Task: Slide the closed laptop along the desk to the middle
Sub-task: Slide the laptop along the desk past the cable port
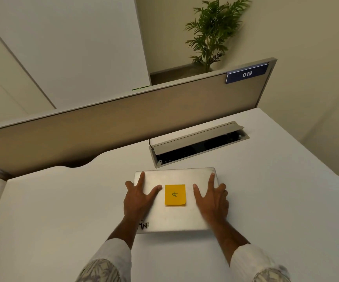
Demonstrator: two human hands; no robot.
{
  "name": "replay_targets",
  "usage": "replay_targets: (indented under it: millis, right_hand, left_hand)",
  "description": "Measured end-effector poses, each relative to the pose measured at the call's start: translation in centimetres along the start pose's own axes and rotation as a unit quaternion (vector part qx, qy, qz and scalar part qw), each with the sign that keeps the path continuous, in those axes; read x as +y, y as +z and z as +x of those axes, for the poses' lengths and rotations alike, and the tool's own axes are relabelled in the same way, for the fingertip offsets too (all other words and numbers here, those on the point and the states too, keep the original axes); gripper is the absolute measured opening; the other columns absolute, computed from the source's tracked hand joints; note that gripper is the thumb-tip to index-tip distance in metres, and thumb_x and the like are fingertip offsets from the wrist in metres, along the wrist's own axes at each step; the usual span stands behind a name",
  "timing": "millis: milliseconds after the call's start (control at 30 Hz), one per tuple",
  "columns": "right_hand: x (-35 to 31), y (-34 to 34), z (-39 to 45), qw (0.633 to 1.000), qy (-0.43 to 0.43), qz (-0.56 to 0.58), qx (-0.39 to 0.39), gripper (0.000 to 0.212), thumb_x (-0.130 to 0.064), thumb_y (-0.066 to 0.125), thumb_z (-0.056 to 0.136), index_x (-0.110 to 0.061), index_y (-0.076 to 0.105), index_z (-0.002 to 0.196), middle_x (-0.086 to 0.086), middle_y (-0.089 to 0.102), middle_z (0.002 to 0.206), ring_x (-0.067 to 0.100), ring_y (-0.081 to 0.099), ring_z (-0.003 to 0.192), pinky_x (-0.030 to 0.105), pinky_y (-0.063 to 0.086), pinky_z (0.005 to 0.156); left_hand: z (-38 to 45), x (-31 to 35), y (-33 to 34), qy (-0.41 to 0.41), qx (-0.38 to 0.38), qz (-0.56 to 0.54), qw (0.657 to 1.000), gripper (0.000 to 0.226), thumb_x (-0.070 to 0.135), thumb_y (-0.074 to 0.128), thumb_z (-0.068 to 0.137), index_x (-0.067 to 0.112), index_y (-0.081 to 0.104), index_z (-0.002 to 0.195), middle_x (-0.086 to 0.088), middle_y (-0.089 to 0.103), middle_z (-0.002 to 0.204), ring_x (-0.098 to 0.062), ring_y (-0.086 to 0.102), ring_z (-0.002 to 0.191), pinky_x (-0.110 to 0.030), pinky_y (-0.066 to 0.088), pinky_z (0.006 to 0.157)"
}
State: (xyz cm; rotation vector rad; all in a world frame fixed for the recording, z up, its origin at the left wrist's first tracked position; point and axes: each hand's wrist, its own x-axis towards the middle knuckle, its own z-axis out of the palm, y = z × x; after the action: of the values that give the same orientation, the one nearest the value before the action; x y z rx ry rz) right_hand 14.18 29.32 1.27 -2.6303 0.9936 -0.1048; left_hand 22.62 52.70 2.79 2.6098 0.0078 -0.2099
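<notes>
A closed silver laptop (176, 216) lies flat on the white desk (62, 210), just in front of me. A yellow sticky note (175, 194) with a pen mark is stuck on the middle of its lid. My left hand (139, 197) rests flat on the lid's left part, fingers spread, with the outer fingers over the left edge. On the right part of the lid my right hand (212, 199) lies the same way, its outer fingers reaching over the right edge. Both palms press on the lid; neither hand wraps around the laptop.
Right behind the laptop an open cable hatch (200, 144) is set into the desk, its grey flap raised. A beige partition (123, 121) with a blue "018" label (247, 74) runs along the desk's far edge. A potted plant (211, 33) stands beyond it.
</notes>
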Motion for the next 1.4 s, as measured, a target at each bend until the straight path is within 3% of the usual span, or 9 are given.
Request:
replay_targets:
  millis: [367, 600, 833, 1033, 1400]
  right_hand:
    - [-0.4, 2.7, -2.7, 0.998, -0.037, -0.009, -0.042, 0.089, -0.079, 0.022, 0.086, -0.026, 0.003, 0.156, 0.017, 0.044, 0.132, 0.026, 0.058, 0.106, 0.036, 0.059, 0.08]
    - [-0.3, 3.5, -3.3, 0.997, -0.047, -0.014, -0.059, 0.089, -0.077, 0.023, 0.088, -0.026, -0.001, 0.156, 0.016, 0.04, 0.135, 0.028, 0.056, 0.113, 0.036, 0.059, 0.082]
    - [-0.2, 3.4, -3.7, 0.996, -0.055, -0.039, -0.058, 0.085, -0.071, 0.024, 0.092, -0.022, 0.002, 0.157, 0.014, 0.043, 0.132, 0.023, 0.055, 0.105, 0.032, 0.056, 0.076]
    - [0.4, 3.1, -3.9, 0.994, -0.074, -0.054, -0.057, 0.082, -0.068, 0.024, 0.093, -0.022, 0.001, 0.157, 0.01, 0.045, 0.134, 0.021, 0.053, 0.107, 0.032, 0.055, 0.08]
    - [0.7, 3.4, -4.0, 0.993, -0.087, -0.064, -0.042, 0.082, -0.068, 0.024, 0.093, -0.02, 0.005, 0.157, 0.009, 0.046, 0.135, 0.021, 0.053, 0.106, 0.033, 0.056, 0.079]
  left_hand:
    - [-0.3, -4.5, 0.3, -0.012, -0.017, 0.015, 1.0, 0.107, 0.098, 0.042, 0.07, 0.043, 0.016, 0.158, -0.007, 0.036, 0.141, -0.032, 0.064, 0.114, -0.044, 0.059, 0.09]
    - [-0.2, -6.4, 1.4, 0.017, -0.023, 0.075, 0.997, 0.102, 0.096, 0.028, 0.076, 0.041, 0.008, 0.159, -0.009, 0.034, 0.138, -0.031, 0.06, 0.115, -0.044, 0.057, 0.085]
    - [-0.3, -6.8, 2.4, 0.028, -0.017, 0.106, 0.994, 0.093, 0.089, 0.024, 0.084, 0.039, 0.0, 0.16, -0.009, 0.031, 0.144, -0.029, 0.056, 0.116, -0.041, 0.057, 0.084]
    - [-0.4, -6.9, 2.8, 0.039, -0.009, 0.127, 0.991, 0.09, 0.086, 0.02, 0.088, 0.038, -0.003, 0.16, -0.011, 0.031, 0.148, -0.027, 0.055, 0.117, -0.039, 0.057, 0.084]
    - [-0.4, -7.3, 2.8, 0.055, 0.011, 0.177, 0.983, 0.088, 0.082, 0.017, 0.091, 0.033, 0.001, 0.162, -0.009, 0.04, 0.138, -0.025, 0.052, 0.113, -0.038, 0.056, 0.083]
